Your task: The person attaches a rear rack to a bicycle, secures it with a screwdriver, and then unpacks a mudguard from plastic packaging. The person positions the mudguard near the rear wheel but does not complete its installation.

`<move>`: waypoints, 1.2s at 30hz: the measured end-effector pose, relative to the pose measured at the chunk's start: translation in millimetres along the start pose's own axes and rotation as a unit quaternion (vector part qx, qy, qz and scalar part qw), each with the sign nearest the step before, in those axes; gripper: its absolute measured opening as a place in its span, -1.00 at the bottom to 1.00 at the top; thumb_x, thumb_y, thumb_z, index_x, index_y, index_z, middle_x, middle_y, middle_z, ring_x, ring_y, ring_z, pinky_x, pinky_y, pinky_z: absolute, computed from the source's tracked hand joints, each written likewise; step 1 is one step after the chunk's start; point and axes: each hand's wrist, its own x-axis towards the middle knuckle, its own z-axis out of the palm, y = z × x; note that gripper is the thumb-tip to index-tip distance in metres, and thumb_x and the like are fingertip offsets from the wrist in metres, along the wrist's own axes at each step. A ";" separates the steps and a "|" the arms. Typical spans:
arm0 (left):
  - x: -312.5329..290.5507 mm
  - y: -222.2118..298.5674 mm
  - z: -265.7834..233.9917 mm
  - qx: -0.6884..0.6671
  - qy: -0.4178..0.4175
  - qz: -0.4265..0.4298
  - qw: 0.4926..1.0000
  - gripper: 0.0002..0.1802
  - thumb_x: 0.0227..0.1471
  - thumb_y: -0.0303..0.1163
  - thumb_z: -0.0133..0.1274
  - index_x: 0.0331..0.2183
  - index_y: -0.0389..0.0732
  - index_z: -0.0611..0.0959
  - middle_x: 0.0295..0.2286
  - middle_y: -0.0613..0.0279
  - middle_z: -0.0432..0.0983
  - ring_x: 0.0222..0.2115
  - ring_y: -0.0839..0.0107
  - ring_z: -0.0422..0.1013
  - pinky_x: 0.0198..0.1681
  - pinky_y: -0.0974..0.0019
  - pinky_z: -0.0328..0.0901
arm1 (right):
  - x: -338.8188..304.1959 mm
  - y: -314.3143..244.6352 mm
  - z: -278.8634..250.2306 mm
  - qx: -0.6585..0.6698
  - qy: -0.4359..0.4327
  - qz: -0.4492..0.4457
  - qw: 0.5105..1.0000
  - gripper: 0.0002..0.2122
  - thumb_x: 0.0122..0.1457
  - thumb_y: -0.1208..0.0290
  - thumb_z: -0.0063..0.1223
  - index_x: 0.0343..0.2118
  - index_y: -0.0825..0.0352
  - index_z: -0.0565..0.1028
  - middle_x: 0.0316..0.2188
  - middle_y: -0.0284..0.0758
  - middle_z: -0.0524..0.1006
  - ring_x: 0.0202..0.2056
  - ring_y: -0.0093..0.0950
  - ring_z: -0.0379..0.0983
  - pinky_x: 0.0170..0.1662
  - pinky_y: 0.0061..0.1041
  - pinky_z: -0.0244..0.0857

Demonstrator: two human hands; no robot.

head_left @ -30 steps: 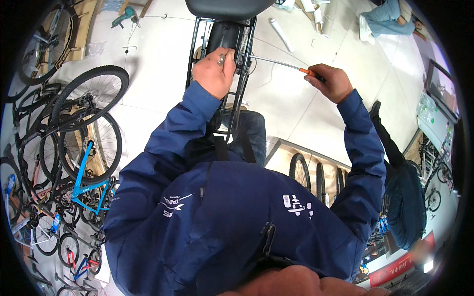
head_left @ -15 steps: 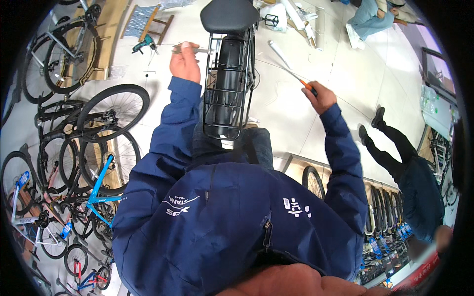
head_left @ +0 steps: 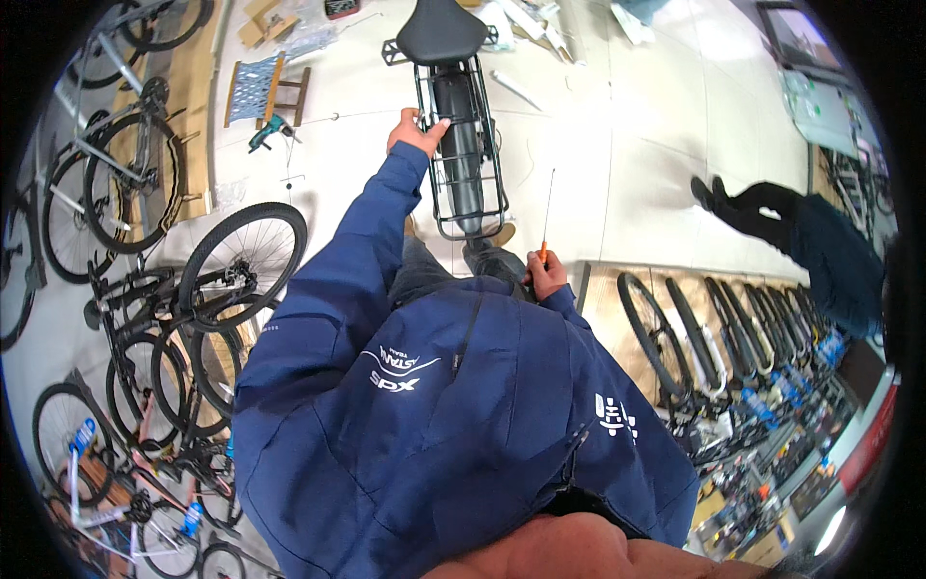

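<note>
A bicycle's black saddle is at the top centre, with a black wire rear rack running from it toward me over a dark mudguard. My left hand is closed on the rack's left rail, its thumb over the top; the fingers below are partly hidden. Low at my right side, close to the jacket, my right hand grips a screwdriver. Its handle is orange and its long thin shaft points away from me.
On the floor lie a green cordless drill, a folding stool and a white rod. Bicycles crowd the left. A row of tyres stands at the right, where a person in dark clothes is.
My left hand has gone from holding a light-coloured tool beside the rack to gripping its rail. My right hand has drawn back toward my body with the screwdriver. The view has shifted.
</note>
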 end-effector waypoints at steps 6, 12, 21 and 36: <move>32.8 -9.0 -10.3 0.010 -0.160 0.032 0.986 -0.16 -0.08 0.36 0.24 -0.24 -0.36 0.67 -0.38 -0.05 0.65 -0.31 0.08 0.59 -0.09 0.17 0.44 | -47.1 56.9 44.2 0.026 0.061 0.034 0.997 -0.74 0.36 0.20 0.08 -0.23 0.35 0.46 -0.53 -0.40 0.46 -0.55 -0.60 0.39 -0.43 -0.58 0.31; 48.5 -21.3 0.2 -0.021 -0.147 -0.009 0.989 -0.29 -0.04 0.14 0.18 -0.22 -0.41 0.70 -0.32 -0.19 0.66 -0.21 -0.06 0.58 -0.04 0.13 0.41 | -77.7 93.5 65.5 -0.056 0.106 0.046 0.992 -0.72 0.32 0.19 0.11 -0.33 0.36 0.49 -0.57 -0.41 0.52 -0.55 -0.59 0.44 -0.43 -0.54 0.33; 36.0 -4.7 0.3 0.106 -0.056 0.045 0.992 -0.44 0.07 0.07 0.06 -0.32 -0.32 0.69 -0.36 -0.24 0.63 -0.26 -0.16 0.56 -0.09 0.01 0.42 | -90.3 86.4 42.1 -0.061 0.098 0.065 0.991 -0.71 0.29 0.18 0.13 -0.30 0.37 0.50 -0.57 -0.40 0.53 -0.55 -0.59 0.43 -0.44 -0.52 0.33; -10.7 -70.5 2.1 -0.047 -0.037 -0.068 0.996 -0.44 0.02 0.11 0.21 -0.46 -0.30 0.65 -0.49 -0.05 0.62 -0.41 0.10 0.54 -0.21 0.13 0.42 | -36.3 51.8 -6.8 -0.122 0.023 0.026 0.992 -0.67 0.28 0.13 0.15 -0.27 0.38 0.52 -0.51 -0.38 0.57 -0.50 -0.59 0.46 -0.38 -0.50 0.36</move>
